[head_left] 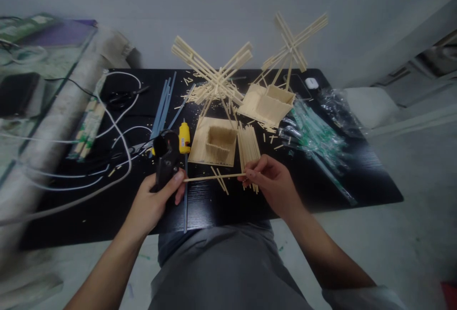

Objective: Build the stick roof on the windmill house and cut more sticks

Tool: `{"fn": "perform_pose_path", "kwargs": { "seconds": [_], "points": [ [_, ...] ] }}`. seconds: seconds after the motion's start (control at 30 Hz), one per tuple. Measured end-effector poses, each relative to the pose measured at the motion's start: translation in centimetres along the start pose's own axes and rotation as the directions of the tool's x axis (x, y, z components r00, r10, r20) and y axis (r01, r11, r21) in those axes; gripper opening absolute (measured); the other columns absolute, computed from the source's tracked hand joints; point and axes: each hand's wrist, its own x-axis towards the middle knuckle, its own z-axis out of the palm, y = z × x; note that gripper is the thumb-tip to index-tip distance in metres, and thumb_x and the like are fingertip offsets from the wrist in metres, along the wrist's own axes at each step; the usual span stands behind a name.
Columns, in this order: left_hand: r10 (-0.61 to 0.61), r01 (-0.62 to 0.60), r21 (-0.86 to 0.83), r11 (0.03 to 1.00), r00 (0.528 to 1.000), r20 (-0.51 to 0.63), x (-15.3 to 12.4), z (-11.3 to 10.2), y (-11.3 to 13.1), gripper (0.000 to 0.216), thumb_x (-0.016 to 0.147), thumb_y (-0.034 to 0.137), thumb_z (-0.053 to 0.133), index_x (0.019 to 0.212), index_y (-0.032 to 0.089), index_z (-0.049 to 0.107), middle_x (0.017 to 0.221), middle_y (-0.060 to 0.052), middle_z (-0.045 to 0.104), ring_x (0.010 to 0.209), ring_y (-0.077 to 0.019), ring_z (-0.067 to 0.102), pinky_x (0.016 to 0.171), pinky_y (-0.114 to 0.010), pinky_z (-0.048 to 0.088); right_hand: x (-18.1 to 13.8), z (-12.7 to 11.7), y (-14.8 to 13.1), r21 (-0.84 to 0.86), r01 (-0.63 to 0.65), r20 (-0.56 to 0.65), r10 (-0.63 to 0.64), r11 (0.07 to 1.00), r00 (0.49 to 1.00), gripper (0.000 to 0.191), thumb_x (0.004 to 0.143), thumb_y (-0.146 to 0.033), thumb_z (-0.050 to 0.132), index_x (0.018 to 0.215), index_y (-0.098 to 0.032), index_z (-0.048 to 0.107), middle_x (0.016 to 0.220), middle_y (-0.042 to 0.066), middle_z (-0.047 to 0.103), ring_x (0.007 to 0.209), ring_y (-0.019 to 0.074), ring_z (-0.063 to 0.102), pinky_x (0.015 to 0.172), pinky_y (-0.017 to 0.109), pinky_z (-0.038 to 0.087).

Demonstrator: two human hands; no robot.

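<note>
A thin wooden stick [207, 178] spans level between my two hands above the near part of the black table. My left hand [153, 201] is closed on the stick's left end and on a black hand tool [167, 160], whose exact kind I cannot make out. Between thumb and fingers my right hand [273, 181] pinches the right end, over a row of loose sticks [250, 143]. Just beyond the stick stands a wooden stick model [198, 143] with a square base, a low open box and crossed blades. A few short sticks [220, 184] lie beneath the held one.
A second bladed model [266, 105] stands behind, right. Beside the black tool is a yellow glue gun [184, 137]. Blue-grey glue sticks [162, 107] and white cables [121, 134] lie left; green-printed plastic wrappers [314, 129] lie right. Stick offcuts [200, 93] litter the black table [307, 186].
</note>
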Motion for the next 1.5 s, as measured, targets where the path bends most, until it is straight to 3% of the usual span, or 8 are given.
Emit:
{"fn": "perform_pose_path", "kwargs": {
  "seconds": [0.17, 0.3, 0.57, 0.7, 1.1, 1.23, 1.4, 1.5],
  "points": [
    [0.032, -0.067, -0.216, 0.974, 0.986, -0.162, 0.4, 0.5, 0.8, 0.026, 0.077, 0.033, 0.088, 0.082, 0.016, 0.069, 0.064, 0.003, 0.054, 0.053, -0.0102, 0.049, 0.049, -0.023, 0.042, -0.2, 0.1, 0.5, -0.185, 0.039, 0.033, -0.033, 0.982, 0.999, 0.038, 0.074, -0.037, 0.093, 0.07, -0.02, 0.059, 0.083, 0.001, 0.074, 0.068, 0.0139, 0.072, 0.064, 0.029, 0.06],
    [0.059, -0.121, -0.301, 0.946, 0.977, -0.205, 0.9, 0.2, 1.5, 0.028, 0.07, 0.028, 0.092, 0.084, 0.016, 0.071, 0.069, 0.002, 0.059, 0.054, -0.0092, 0.051, 0.047, -0.022, 0.043, -0.4, 0.1, 1.4, -0.458, 0.101, 0.09, -0.067, 0.883, 0.994, 0.036, 0.078, -0.044, 0.091, 0.069, -0.02, 0.065, 0.078, 0.002, 0.074, 0.068, 0.0146, 0.067, 0.063, 0.029, 0.052],
    [0.164, -0.234, -0.188, 0.954, 0.93, -0.329, 1.5, -0.8, 2.2, 0.026, 0.075, 0.027, 0.09, 0.083, 0.014, 0.07, 0.074, 0.0, 0.063, 0.057, -0.0101, 0.055, 0.052, -0.024, 0.045, 0.0, 1.3, 2.1, -0.863, 0.362, 0.376, -0.031, 0.351, 0.926, 0.017, 0.089, -0.021, 0.082, 0.099, -0.02, 0.069, 0.105, 0.007, 0.072, 0.103, 0.0233, 0.066, 0.095, 0.04, 0.053],
    [0.229, -0.258, -0.025, 0.966, 0.893, -0.387, 1.8, -1.6, 2.3, 0.02, 0.081, 0.028, 0.085, 0.083, 0.014, 0.071, 0.08, -0.002, 0.069, 0.06, -0.0105, 0.057, 0.055, -0.025, 0.044, 0.2, 2.3, 2.8, -0.913, 0.351, 0.358, -0.005, 0.206, 0.934, 0.011, 0.098, -0.014, 0.065, 0.108, -0.018, 0.066, 0.108, 0.012, 0.07, 0.104, 0.0259, 0.065, 0.095, 0.045, 0.054],
    [0.386, -0.361, 0.138, 0.922, 0.861, -0.33, 1.9, -1.3, 3.3, 0.015, 0.086, 0.028, 0.082, 0.084, 0.016, 0.073, 0.082, -0.002, 0.073, 0.073, -0.0145, 0.065, 0.066, -0.026, 0.053, 0.6, 4.6, 2.4, -0.985, 0.174, 0.175, 0.182, 0.023, 0.968, 0.031, 0.096, 0.001, 0.047, 0.118, -0.009, 0.066, 0.116, 0.02, 0.072, 0.108, 0.0306, 0.068, 0.096, 0.046, 0.054],
    [0.404, -0.364, 0.18, 0.914, 0.86, -0.312, 1.9, -1.2, 3.7, 0.016, 0.088, 0.029, 0.081, 0.083, 0.016, 0.073, 0.081, -0.002, 0.071, 0.073, -0.0135, 0.064, 0.068, -0.025, 0.053, 0.4, 4.4, 2.2, -0.977, 0.192, 0.202, 0.122, 0.089, 0.972, 0.026, 0.1, -0.004, 0.047, 0.114, -0.011, 0.069, 0.113, 0.019, 0.07, 0.107, 0.0302, 0.067, 0.097, 0.046, 0.053],
    [0.42, -0.373, 0.213, 0.903, 0.87, -0.257, 2.1, -0.6, 4.3, 0.018, 0.09, 0.033, 0.079, 0.084, 0.017, 0.072, 0.082, -0.001, 0.07, 0.072, -0.0131, 0.063, 0.07, -0.025, 0.053, 0.5, 3.9, 1.9, -0.808, 0.367, 0.364, -0.099, 0.461, 0.926, 0.015, 0.102, -0.012, 0.057, 0.112, -0.018, 0.067, 0.111, 0.009, 0.07, 0.099, 0.0196, 0.068, 0.091, 0.034, 0.055],
    [0.458, -0.391, 0.291, 0.873, 0.862, -0.217, 2.3, 0.3, 5.1, 0.019, 0.089, 0.037, 0.079, 0.086, 0.018, 0.074, 0.083, 0.0, 0.073, 0.073, -0.0143, 0.065, 0.072, -0.027, 0.054, 1.0, 4.2, 2.0, -0.711, 0.392, 0.402, -0.12, 0.584, 0.908, 0.01, 0.097, -0.01, 0.066, 0.101, -0.018, 0.068, 0.097, 0.004, 0.073, 0.088, 0.0162, 0.069, 0.082, 0.029, 0.053]
  ]
}}
